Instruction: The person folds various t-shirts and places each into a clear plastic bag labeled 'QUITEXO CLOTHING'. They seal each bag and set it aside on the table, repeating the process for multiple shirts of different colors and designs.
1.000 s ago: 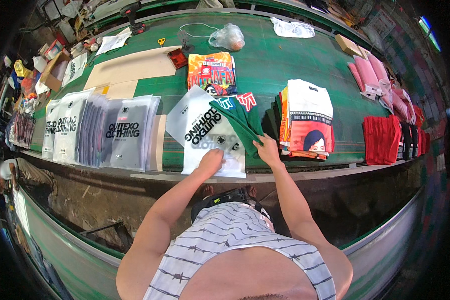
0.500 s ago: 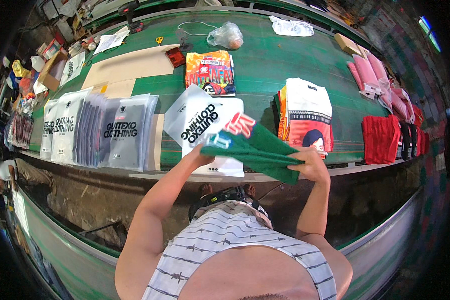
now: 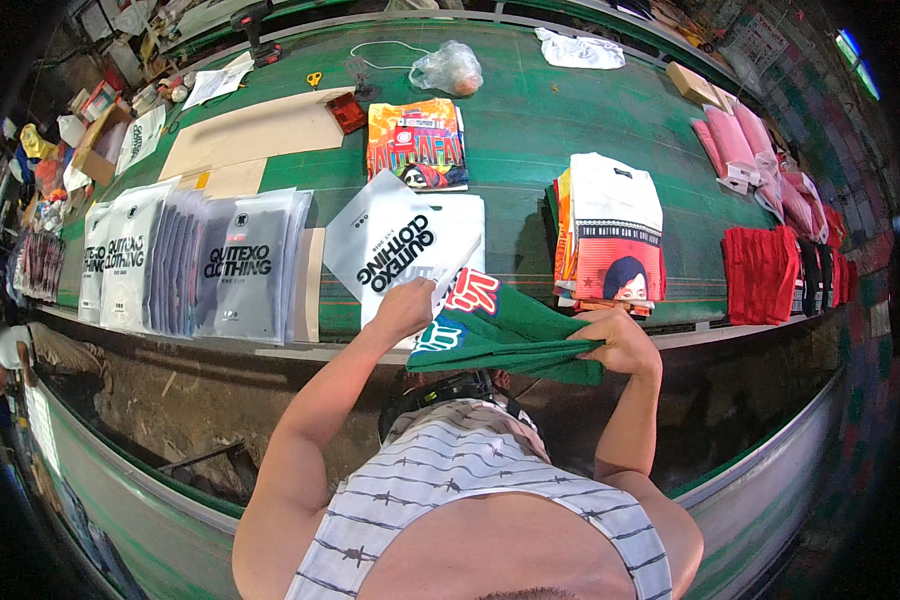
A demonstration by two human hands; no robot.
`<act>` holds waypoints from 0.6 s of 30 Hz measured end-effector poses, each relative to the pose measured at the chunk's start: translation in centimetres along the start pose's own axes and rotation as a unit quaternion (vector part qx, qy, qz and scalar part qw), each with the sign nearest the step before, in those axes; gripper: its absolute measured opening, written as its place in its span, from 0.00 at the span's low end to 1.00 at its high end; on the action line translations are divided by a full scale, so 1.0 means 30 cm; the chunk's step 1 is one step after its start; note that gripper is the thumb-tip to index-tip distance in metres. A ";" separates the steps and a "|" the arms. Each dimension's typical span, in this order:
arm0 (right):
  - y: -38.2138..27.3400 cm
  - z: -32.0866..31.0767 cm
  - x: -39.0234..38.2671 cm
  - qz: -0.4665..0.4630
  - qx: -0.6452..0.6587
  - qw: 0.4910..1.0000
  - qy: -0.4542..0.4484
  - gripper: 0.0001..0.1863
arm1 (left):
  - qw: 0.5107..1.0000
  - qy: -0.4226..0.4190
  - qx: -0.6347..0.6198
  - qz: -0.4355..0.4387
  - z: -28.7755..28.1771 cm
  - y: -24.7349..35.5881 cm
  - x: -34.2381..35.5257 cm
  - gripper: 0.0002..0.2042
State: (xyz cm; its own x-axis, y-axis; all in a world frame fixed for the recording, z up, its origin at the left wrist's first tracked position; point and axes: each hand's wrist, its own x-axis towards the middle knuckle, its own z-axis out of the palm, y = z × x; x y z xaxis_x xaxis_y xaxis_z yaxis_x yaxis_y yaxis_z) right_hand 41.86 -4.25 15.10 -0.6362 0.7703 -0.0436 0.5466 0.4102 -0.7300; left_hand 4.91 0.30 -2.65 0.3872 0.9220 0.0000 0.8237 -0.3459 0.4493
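Observation:
In the head view, a green shirt (image 3: 523, 335) with red, white and blue printed hands hangs folded over the table's front edge. My right hand (image 3: 615, 340) is closed on its right end. My left hand (image 3: 406, 306) is closed beside the shirt's printed left end, over white printed plastic bags (image 3: 380, 230); whether it grips shirt or bag, I cannot make out. The bags lie overlapping on the green table (image 3: 525, 110). A stack of light shirts (image 3: 620, 200) with a red printed panel lies just beyond my right hand. A colourful folded stack (image 3: 415, 140) sits behind the bags.
Rows of bagged garments (image 3: 235, 265) stand at left. Red folded cloth (image 3: 760, 275) and pink rolls (image 3: 730, 145) lie right. Cardboard sheets (image 3: 230, 140), scissors (image 3: 313, 80) and a clear plastic bag (image 3: 445, 70) lie farther back. A person (image 3: 15, 350) is at far left.
Both hands pulled the green shirt toward me and right, off the bags toward the table's front edge. Since half a second ago my left hand rose slightly and the shirt sagged lower.

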 end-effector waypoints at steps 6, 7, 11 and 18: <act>-0.011 0.009 0.031 0.001 -0.006 1.000 -0.023 0.20 | 0.998 0.004 0.007 -0.058 0.022 0.007 -0.017 0.10; -0.011 0.008 0.036 0.002 -0.004 1.000 -0.030 0.20 | 0.998 0.015 0.005 -0.064 0.036 0.002 -0.017 0.11; -0.027 0.006 0.050 -0.011 0.007 0.999 -0.042 0.19 | 0.996 0.058 -0.012 -0.067 0.060 0.009 -0.036 0.16; -0.024 0.019 0.052 -0.011 0.024 0.998 -0.057 0.19 | 0.994 0.099 0.011 -0.041 0.104 -0.010 -0.071 0.25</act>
State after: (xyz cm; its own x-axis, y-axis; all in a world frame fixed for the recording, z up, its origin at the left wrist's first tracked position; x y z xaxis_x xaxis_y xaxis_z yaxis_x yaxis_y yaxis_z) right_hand 40.16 -3.61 15.16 -0.7074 0.6993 -0.1027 0.5072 0.4010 -0.7628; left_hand 5.12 -2.09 -5.58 0.2310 0.9628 0.1402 0.8593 -0.2694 0.4348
